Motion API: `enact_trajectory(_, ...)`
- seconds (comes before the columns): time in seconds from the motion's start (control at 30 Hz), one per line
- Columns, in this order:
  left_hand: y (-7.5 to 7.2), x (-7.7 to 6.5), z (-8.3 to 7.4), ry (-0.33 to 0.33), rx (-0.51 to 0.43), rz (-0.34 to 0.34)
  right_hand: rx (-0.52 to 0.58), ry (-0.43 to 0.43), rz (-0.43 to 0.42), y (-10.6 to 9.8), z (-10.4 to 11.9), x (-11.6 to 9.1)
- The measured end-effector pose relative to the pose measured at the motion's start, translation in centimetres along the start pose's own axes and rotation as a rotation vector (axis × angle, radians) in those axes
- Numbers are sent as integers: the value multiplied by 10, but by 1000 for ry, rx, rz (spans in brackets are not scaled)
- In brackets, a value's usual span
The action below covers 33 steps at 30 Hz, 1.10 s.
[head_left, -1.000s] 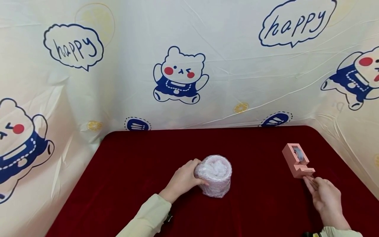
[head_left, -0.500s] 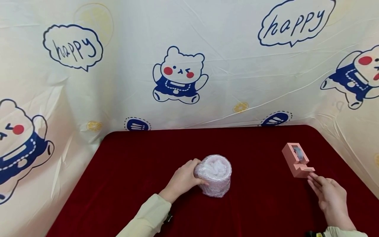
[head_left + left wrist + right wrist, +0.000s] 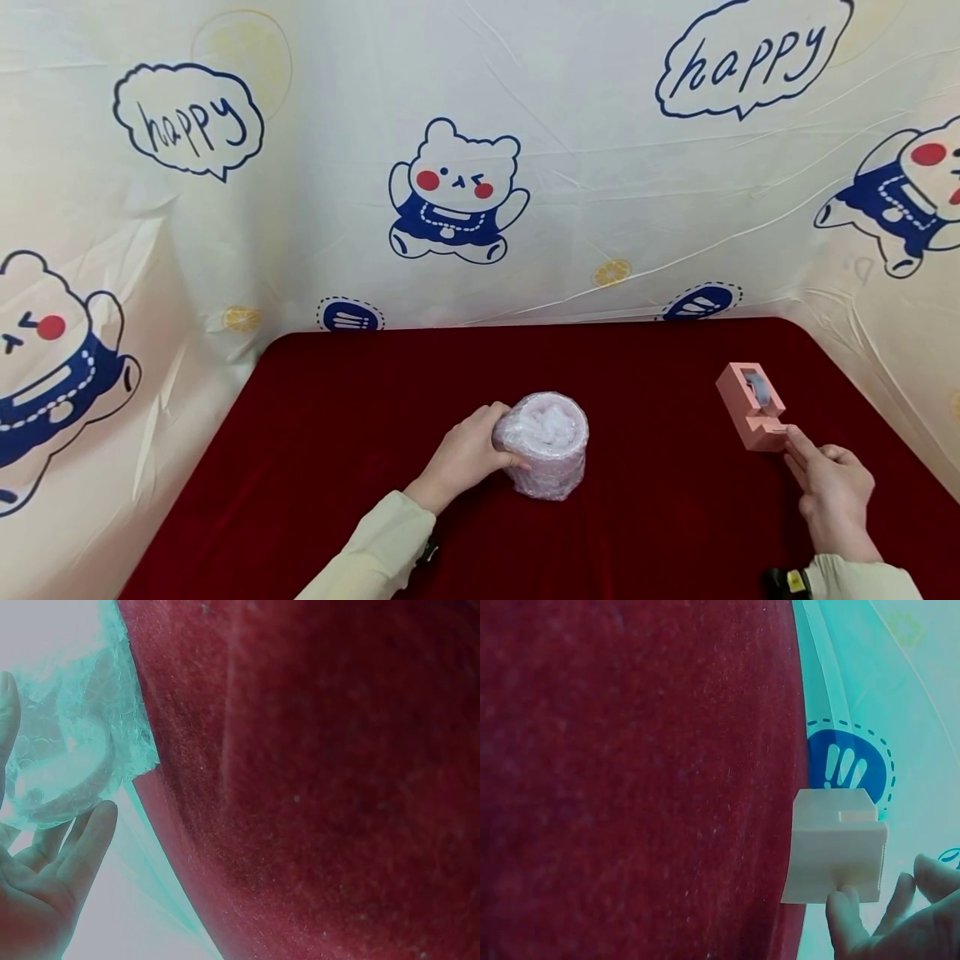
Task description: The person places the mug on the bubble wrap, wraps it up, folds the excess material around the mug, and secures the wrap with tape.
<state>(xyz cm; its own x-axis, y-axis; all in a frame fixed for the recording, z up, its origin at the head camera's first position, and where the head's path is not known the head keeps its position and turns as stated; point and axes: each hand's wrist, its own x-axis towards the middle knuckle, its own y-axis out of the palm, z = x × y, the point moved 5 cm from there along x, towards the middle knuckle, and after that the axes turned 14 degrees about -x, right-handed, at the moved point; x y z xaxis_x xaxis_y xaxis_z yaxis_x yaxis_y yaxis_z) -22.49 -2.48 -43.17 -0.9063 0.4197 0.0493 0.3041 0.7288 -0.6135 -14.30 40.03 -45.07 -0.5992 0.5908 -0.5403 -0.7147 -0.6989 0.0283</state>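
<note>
My left hand (image 3: 467, 458) grips the left side of a bubble-wrapped cylinder (image 3: 551, 454), fingers behind and thumb in front. The cylinder stands upright on the dark red cloth, its wrap gathered into the top; the thing inside is hidden by the film. In the left wrist view, the fingers spread around the lower part of the bubble wrap (image 3: 82, 742). At the right, a pink tape dispenser (image 3: 738, 404) holds a roll of clear bluish tape (image 3: 757, 388). My right hand (image 3: 832, 487) has its fingertips at the dispenser's front cutter end; in the right wrist view its fingers are apart beside the front face (image 3: 834, 862).
The dark red cloth (image 3: 360, 400) covers the table, with rounded back corners. A white printed curtain (image 3: 570, 208) with bears and "happy" bubbles stands around the back and both sides.
The right hand's fingertips have shifted from under the dispenser's front corner to slightly right, then up to its cutter edge. The left hand and the wrapped cylinder have stayed put.
</note>
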Motion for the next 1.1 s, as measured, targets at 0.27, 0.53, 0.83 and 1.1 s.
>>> enact_trajectory(0.27,0,-1,0,-11,-7,0,-133,9,25,2,0,-4)
enact_trajectory(0.53,0,-1,1,-9,-5,-1,20,34,33,1,-5,2)
enact_trajectory(0.83,1,0,2,-13,-2,2,95,86,59,-5,-11,8)
enact_trajectory(1.1,1,0,1,-3,3,1,239,73,102,-7,-13,12)
